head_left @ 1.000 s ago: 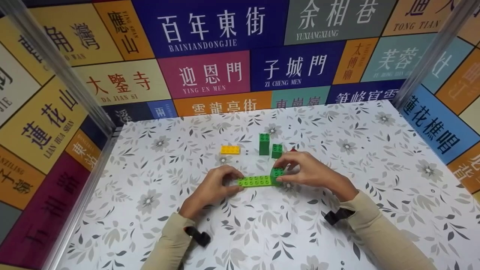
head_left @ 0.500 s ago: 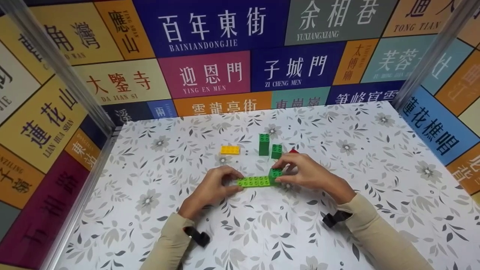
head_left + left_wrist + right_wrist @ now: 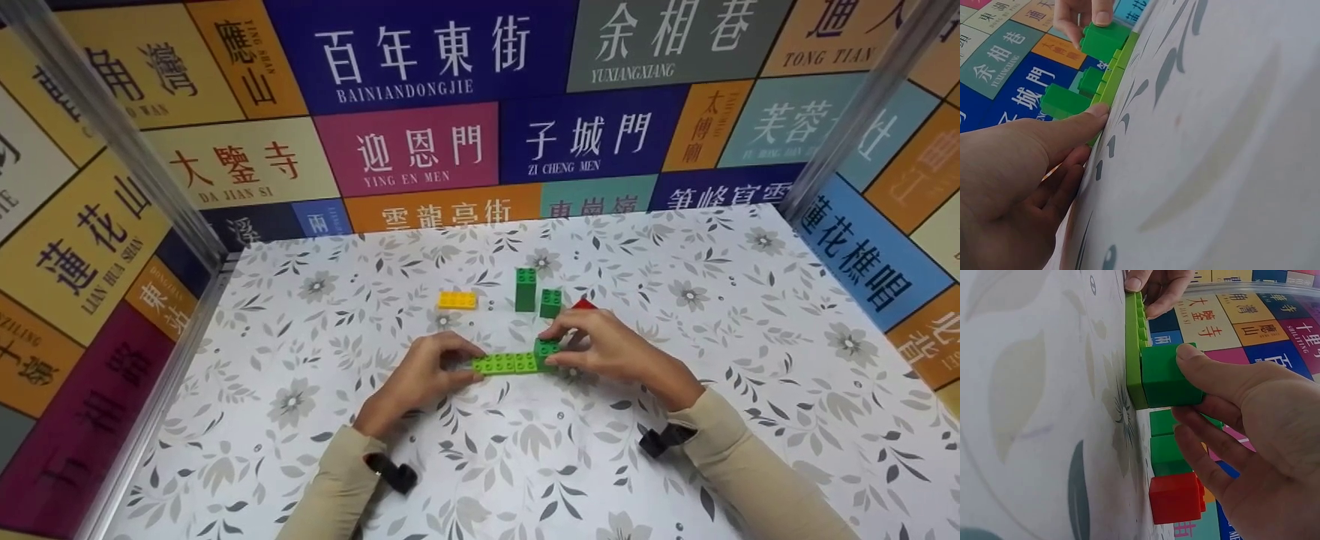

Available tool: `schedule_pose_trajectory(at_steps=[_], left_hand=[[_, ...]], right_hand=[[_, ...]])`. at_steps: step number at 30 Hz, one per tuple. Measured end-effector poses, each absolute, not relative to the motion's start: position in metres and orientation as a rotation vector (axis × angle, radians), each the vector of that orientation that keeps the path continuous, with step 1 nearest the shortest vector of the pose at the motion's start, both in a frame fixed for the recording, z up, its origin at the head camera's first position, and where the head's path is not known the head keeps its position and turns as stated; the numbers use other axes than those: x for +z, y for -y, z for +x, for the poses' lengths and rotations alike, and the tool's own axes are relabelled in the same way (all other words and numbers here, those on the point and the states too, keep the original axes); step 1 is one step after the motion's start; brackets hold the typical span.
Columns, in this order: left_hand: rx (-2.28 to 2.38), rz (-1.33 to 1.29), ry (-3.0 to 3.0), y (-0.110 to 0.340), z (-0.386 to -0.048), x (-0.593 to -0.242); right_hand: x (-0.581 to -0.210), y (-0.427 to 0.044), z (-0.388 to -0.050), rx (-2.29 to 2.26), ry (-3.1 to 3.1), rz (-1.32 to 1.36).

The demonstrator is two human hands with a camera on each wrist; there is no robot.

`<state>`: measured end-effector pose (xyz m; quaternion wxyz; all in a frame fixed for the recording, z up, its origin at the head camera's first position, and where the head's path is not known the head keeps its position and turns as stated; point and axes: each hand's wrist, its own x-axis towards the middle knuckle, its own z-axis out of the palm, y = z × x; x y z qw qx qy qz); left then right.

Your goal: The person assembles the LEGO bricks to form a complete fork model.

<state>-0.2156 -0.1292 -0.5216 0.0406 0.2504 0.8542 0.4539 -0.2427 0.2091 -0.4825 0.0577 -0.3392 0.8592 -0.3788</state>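
Note:
A long light green building-block plate [image 3: 504, 364] lies flat on the table, studs up. My left hand [image 3: 421, 375] pinches its left end between thumb and fingers. At the plate's right end sits a dark green block [image 3: 1165, 377], and my right hand [image 3: 611, 349] pinches it with the thumb on the near side. In the right wrist view the block's underside meets the plate; whether the studs are fully pressed in I cannot tell. The right fingers partly cover this block in the head view.
Behind the plate stand a tall dark green block [image 3: 526, 291] and a shorter dark green block [image 3: 550, 303]. A yellow block [image 3: 457, 301] lies to their left. A red block [image 3: 1175, 498] is partly hidden behind my right hand in the head view. Printed panels border the table [image 3: 300, 480].
My right hand has shifted the dark green block slightly left and down on the plate's right end. The left hand keeps its grip on the plate with little movement.

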Motion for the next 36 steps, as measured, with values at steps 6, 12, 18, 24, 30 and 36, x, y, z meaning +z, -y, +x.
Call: schedule_pose_trajectory(at_steps=[6,12,18,24,30,36], left_hand=[[1.414,0.779,-2.618,0.1268,-0.2145,-0.5221],[1.401,0.747,-2.619,0.1291,-0.2149,-0.5229],[1.406,0.756,-2.608,0.1284,-0.2151,-0.5244],[1.412,0.733,-2.609,0.1293,-0.2155,-0.5226],[1.405,0.706,-2.637,0.1268,-0.2137,-0.5234],[1.378,0.711,-2.691,0.1242,-0.2134,-0.5227]], right_hand=[[-0.4831,-0.2098,-0.2420,-1.161,-2.590,-1.041],[-0.4840,-0.2080,-0.2430,-1.125,-2.606,-1.062],[-0.4832,-0.2081,-0.2411,-1.096,-2.635,-1.090],[-0.4824,-0.2076,-0.2406,-1.111,-2.633,-1.102],[-0.4823,-0.2078,-0.2406,-1.046,-2.686,-1.159],[-0.4812,-0.2059,-0.2371,-0.969,-2.729,-1.151]])
